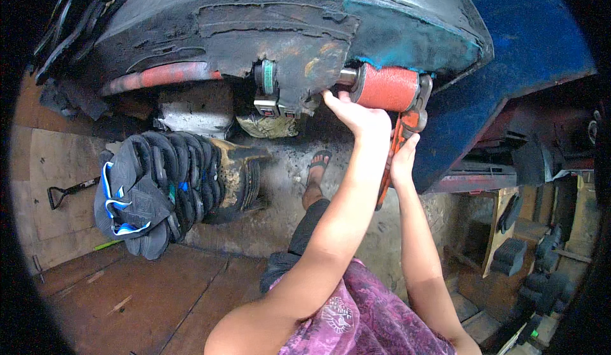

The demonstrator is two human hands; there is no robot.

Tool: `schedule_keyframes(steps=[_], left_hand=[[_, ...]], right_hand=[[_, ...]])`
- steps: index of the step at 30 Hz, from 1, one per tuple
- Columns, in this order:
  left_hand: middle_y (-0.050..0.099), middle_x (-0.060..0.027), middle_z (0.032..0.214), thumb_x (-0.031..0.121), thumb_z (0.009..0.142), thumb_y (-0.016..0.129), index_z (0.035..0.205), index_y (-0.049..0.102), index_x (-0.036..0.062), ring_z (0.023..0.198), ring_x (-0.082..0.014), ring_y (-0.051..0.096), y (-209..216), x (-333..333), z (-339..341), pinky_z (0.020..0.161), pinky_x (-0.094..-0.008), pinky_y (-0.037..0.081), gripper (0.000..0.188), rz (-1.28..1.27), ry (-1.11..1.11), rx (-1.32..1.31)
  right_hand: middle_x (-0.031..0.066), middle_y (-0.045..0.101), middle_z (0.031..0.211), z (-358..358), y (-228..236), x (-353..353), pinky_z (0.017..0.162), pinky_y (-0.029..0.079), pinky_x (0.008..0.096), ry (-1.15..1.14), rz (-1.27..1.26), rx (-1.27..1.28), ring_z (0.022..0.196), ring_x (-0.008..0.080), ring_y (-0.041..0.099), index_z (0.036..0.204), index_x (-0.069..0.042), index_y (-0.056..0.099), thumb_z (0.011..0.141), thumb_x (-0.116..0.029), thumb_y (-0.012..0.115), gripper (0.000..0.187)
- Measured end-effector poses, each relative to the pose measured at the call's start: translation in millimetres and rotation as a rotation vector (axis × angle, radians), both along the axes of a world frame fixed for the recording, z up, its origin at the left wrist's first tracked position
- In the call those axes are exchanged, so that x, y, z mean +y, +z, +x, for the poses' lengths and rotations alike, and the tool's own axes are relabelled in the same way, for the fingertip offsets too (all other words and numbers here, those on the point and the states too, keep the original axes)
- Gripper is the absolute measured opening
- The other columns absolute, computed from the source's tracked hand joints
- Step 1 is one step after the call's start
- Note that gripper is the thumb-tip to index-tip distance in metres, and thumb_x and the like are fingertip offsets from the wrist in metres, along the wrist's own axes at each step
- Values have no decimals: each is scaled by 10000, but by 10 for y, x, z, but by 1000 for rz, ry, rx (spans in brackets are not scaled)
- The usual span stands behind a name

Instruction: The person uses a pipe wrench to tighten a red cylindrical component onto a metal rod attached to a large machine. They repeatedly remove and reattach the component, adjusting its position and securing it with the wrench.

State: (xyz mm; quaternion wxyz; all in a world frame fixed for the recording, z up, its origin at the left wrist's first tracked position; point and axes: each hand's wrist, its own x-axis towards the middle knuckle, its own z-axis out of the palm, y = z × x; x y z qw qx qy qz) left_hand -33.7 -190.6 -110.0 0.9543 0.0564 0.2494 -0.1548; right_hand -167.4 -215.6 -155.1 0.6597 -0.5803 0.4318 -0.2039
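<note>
A red, rough-faced sanding drum (391, 89) sits on a shiny metal shaft (347, 76) below the edge of a dark machine housing. My left hand (364, 121) cups the drum from beneath at its left end, thumb up beside the shaft; most of its fingers are hidden behind the drum. Against the drum's right end sit the grey jaws of an orange pipe wrench (393, 159), whose handle slants downward. My right hand (403, 161) is closed round that handle just below the jaws.
The housing (267, 34) arches overhead, beside a blue panel (509, 43) on the right. A switch box (266, 106) hangs left of the shaft. Stacked black soles or sandals (143, 193) stand at left. My sandalled foot (318, 162) rests below; wooden shelving (499, 228) is at right.
</note>
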Motion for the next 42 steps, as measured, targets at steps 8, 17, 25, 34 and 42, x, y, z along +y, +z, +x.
schedule_keyframes(steps=[8,17,25,34,42], left_hand=[[567,-100,1277,583,855,461,1249,556,106,1233,-329,495,-527,-313,305,1052,-521,362,626,-321,14,-359],[579,-106,1262,512,893,473,1235,568,102,1178,-304,534,-676,-266,418,1023,-508,397,543,42,-81,-333],[600,-71,1220,171,891,650,1233,551,34,1155,-222,561,-501,480,169,1028,-430,413,382,-6,-259,-670],[621,-99,1169,197,907,671,1196,553,20,1099,-217,589,-468,444,132,979,-423,446,359,246,-223,-648],[600,-73,1174,212,927,649,1201,537,26,1075,-203,588,-507,406,190,956,-401,459,350,313,-177,-734]], right_hand=[[-25,359,548,-45,52,32,364,248,254,2,103,43,393,89,283,1006,-117,489,886,-779,120,767],[-13,356,560,-81,62,2,370,262,256,53,143,17,402,95,284,1035,-100,475,853,-814,105,825],[-15,355,566,-86,70,-52,375,263,258,78,165,-14,400,94,281,1035,-94,478,810,-861,132,871],[-12,349,561,-81,-5,-82,375,265,266,103,185,-34,394,104,279,1047,-91,474,816,-854,128,869],[-13,381,563,-76,-80,-68,359,246,259,61,208,-79,387,96,295,1069,-92,502,849,-818,141,841]])
